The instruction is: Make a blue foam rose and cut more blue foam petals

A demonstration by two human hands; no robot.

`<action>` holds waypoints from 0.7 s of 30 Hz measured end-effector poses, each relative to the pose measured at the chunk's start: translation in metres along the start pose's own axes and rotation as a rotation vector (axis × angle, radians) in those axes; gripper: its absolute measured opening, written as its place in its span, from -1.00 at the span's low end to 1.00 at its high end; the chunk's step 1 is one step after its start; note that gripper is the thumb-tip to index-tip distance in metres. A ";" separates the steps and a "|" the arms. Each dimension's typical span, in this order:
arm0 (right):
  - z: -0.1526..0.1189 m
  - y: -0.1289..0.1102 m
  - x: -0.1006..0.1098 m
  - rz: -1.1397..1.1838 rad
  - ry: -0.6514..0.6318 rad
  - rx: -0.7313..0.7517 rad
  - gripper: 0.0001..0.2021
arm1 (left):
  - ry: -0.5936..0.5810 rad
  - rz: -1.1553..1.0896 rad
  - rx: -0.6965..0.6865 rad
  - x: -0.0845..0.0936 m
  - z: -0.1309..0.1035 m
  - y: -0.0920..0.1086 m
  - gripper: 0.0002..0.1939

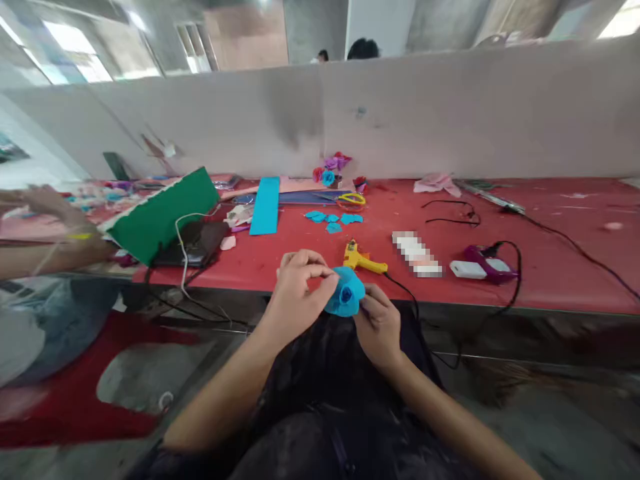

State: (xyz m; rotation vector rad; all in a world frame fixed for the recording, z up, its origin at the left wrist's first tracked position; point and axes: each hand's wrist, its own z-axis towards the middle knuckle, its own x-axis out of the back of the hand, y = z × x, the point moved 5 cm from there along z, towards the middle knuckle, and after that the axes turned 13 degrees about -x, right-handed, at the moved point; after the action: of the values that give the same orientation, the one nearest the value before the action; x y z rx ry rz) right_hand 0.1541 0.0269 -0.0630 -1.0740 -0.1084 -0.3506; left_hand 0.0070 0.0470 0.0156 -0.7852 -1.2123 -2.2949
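A blue paper flower (354, 281) with a darker rolled centre is held above my lap, just in front of the table edge. My left hand (301, 288) pinches the flower's left edge between thumb and fingers. At its lower right, my right hand (379, 321) is closed around the base, whose underside is hidden. A yellow glue gun (367, 261) lies on the table right behind the flower. Loose blue paper petals (334, 219) are scattered farther back.
The red table (560, 233) carries a blue paper strip (265, 207), yellow-handled scissors (353, 199), finished flowers (328, 177), glasses (453, 212) and a purple-and-white corded device (484, 265). At left stands a green board (165, 217) near cables and another person's arm (60, 233).
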 end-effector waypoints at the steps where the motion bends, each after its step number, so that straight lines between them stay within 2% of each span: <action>1: 0.001 0.000 0.000 -0.002 0.005 0.008 -0.81 | -0.019 -0.007 0.007 0.000 0.002 0.000 -0.77; 5: 0.002 -0.002 0.000 -0.009 0.004 0.035 -0.80 | -0.060 -0.024 0.006 -0.001 0.007 -0.001 -0.80; 12: 0.001 -0.002 0.000 -0.021 -0.021 0.056 -0.80 | -0.021 -0.071 -0.106 0.002 0.007 0.004 -0.84; 18: 0.002 -0.001 0.000 0.003 -0.020 0.023 -0.80 | 0.091 -0.164 0.017 0.010 -0.001 -0.010 -0.78; 21: 0.003 -0.001 0.000 0.006 -0.016 0.022 -0.80 | 0.056 -0.118 0.024 0.009 -0.008 -0.009 -0.77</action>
State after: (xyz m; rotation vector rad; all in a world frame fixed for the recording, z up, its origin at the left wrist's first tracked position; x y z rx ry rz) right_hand 0.1538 0.0291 -0.0610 -1.0554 -0.1236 -0.3349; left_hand -0.0075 0.0440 0.0126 -0.6529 -1.2897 -2.3752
